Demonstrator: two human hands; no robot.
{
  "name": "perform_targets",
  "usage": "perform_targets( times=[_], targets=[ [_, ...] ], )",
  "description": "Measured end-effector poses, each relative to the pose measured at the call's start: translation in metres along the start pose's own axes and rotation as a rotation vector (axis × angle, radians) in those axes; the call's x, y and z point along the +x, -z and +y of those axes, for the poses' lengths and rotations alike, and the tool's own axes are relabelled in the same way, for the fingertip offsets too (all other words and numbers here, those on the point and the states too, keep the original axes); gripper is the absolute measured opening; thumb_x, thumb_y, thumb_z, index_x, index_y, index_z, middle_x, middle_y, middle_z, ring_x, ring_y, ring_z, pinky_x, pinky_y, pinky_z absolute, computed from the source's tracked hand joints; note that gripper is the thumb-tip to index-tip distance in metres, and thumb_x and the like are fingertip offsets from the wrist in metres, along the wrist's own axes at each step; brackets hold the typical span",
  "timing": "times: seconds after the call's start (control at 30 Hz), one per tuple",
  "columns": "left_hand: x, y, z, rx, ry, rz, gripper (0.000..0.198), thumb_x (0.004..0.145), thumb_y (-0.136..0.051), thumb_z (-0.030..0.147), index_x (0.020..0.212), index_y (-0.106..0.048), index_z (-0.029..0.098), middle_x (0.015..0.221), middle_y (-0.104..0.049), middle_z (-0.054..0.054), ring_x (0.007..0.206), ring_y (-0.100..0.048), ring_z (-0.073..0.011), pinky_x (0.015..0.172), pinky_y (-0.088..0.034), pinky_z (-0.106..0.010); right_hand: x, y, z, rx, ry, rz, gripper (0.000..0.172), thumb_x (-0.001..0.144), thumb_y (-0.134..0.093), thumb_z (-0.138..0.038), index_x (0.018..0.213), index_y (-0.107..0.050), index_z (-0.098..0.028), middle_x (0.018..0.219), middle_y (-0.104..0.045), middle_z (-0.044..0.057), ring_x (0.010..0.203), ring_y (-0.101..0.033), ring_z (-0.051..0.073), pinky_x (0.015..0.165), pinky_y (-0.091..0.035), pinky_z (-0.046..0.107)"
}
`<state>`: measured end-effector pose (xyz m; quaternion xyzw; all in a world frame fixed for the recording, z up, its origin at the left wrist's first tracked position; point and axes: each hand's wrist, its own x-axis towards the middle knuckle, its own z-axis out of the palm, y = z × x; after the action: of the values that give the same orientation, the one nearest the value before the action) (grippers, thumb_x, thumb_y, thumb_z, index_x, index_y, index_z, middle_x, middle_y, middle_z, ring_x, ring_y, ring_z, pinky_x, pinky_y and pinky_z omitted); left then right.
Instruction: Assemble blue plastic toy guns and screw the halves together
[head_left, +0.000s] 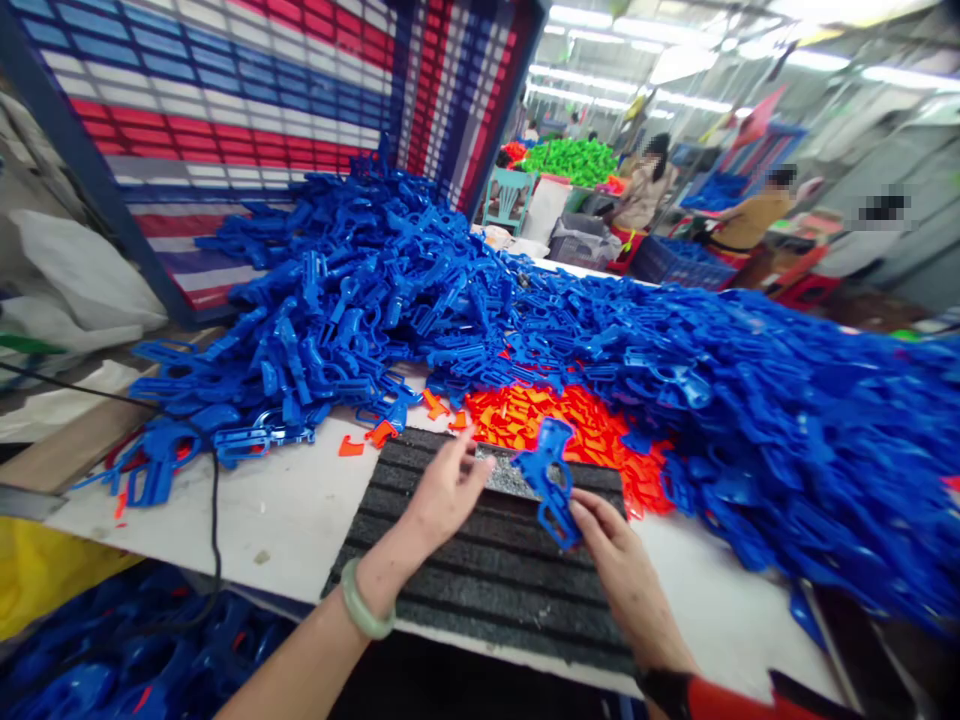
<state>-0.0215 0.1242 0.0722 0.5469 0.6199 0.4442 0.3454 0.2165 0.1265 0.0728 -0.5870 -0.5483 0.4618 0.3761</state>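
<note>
Workshop under rows of fluorescent strip lights (592,97), bright and even. Red-white-blue striped tarp (225,95) on a dark blue frame (79,150) stands behind the bench (247,520), white sacks (75,270) to its left. Further back: teal plastic chair (510,195), blue crate (679,262), heaped green parts (570,160) on a far table, three co-workers (742,222), pale grey wall (907,270) at right.
</note>
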Motion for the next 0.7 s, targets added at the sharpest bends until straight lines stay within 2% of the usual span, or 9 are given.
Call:
perform_targets(
  times=[0.07,0.13,0.2,0.27,0.43,0.53,0.7],
  targets=[
    [0.016,0.025,-0.009,0.591,-0.071,0.146,0.040,0.094,-0.046,0.031,0.131,-0.054,0.019,0.130,-0.058,-0.012,0.116,-0.053,-0.0269,0.100,-0.043,-0.040,0.008,0.022,0.013,-0.120,0.005,0.162,0.049,0.077,-0.063,-0.057,0.105,-0.068,-0.017,0.094,-0.072,0.006,0.083,-0.064,0.022,0.069,-0.053,0.033],
    [0.034,0.048,-0.017,0.804,-0.036,0.199,0.038,0.093,-0.040,0.022,0.126,-0.059,0.016,0.125,-0.060,-0.016,0.118,-0.049,-0.0324,0.100,-0.038,-0.047,0.016,0.043,0.029,-0.197,-0.001,0.282,0.053,0.075,-0.060,-0.059,0.103,-0.068,-0.016,0.093,-0.071,0.008,0.079,-0.062,0.022,0.070,-0.052,0.035],
    [0.050,0.061,-0.022,0.868,0.010,0.217,0.040,0.090,-0.040,0.016,0.124,-0.059,0.015,0.116,-0.063,-0.019,0.115,-0.049,-0.0360,0.095,-0.038,-0.050,0.022,0.060,0.043,-0.243,-0.039,0.347,0.057,0.077,-0.055,-0.061,0.108,-0.067,-0.014,0.093,-0.071,0.009,0.072,-0.060,0.021,0.069,-0.050,0.036],
    [0.064,0.063,-0.025,0.926,0.033,0.228,0.041,0.087,-0.042,0.013,0.124,-0.059,0.015,0.111,-0.064,-0.021,0.114,-0.049,-0.0377,0.092,-0.037,-0.051,0.027,0.070,0.053,-0.278,-0.076,0.406,0.061,0.078,-0.052,-0.062,0.112,-0.066,-0.013,0.094,-0.071,0.010,0.070,-0.059,0.021,0.070,-0.049,0.038],
    [0.090,0.048,-0.029,1.018,0.048,0.247,0.035,0.085,-0.044,0.013,0.114,-0.065,0.012,0.106,-0.064,-0.023,0.112,-0.049,-0.0382,0.090,-0.033,-0.048,0.032,0.075,0.065,-0.323,-0.012,0.456,0.059,0.075,-0.055,-0.060,0.106,-0.068,-0.012,0.101,-0.071,0.014,0.094,-0.063,0.028,0.084,-0.047,0.040],
    [0.095,0.045,-0.030,1.049,0.041,0.268,0.033,0.084,-0.043,0.012,0.107,-0.067,0.011,0.107,-0.063,-0.023,0.112,-0.048,-0.0384,0.090,-0.032,-0.048,0.032,0.076,0.070,-0.354,0.015,0.456,0.059,0.075,-0.053,-0.061,0.107,-0.067,-0.012,0.103,-0.071,0.014,0.098,-0.063,0.029,0.087,-0.046,0.041],
    [0.088,0.048,-0.021,1.055,0.014,0.304,0.032,0.081,-0.049,0.016,0.108,-0.065,0.013,0.107,-0.064,-0.019,0.108,-0.050,-0.0385,0.087,-0.036,-0.048,0.034,0.076,0.081,-0.419,0.138,0.443,0.060,0.080,-0.050,-0.061,0.108,-0.065,-0.011,0.104,-0.068,0.017,0.095,-0.062,0.029,0.079,-0.050,0.041]
  ],
)
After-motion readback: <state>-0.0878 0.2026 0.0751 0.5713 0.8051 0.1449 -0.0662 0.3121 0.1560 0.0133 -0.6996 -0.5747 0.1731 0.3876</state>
